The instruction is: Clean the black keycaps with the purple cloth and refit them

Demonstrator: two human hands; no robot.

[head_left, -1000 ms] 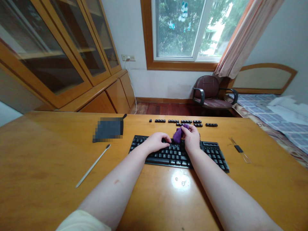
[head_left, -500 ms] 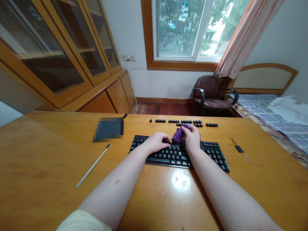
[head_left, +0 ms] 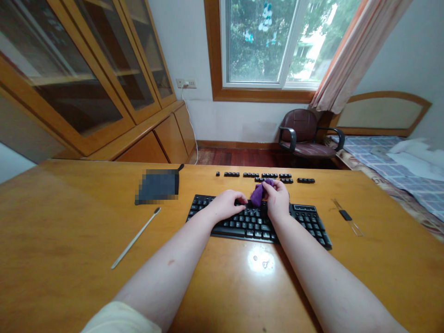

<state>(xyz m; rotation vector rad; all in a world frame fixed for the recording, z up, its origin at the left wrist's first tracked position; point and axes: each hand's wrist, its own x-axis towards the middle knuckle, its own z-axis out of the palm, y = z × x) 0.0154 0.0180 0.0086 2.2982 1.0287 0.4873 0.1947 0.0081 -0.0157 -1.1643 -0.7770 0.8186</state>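
A black keyboard (head_left: 253, 226) lies on the wooden desk, with part of its top row hidden by my hands. My left hand (head_left: 229, 203) rests over its upper left part, thumb and fingers apart, holding nothing that I can see. A bunched purple cloth (head_left: 257, 194) is pinched in my right hand (head_left: 278, 199), just above the keyboard's back edge. Beyond the keyboard, loose black keycaps (head_left: 231, 174) stand in short rows, some of them close behind the cloth.
A toothbrush-like white stick (head_left: 135, 238) and a dark pouch (head_left: 157, 186), partly pixelated, lie at left. On the right is a wire keycap puller (head_left: 346, 215). The desk's far edge runs behind the keycaps; a brown chair (head_left: 301, 134) stands beyond it.
Almost nothing differs. Both hands and the cloth keep their places over the keyboard, and the whole view has shifted very slightly.
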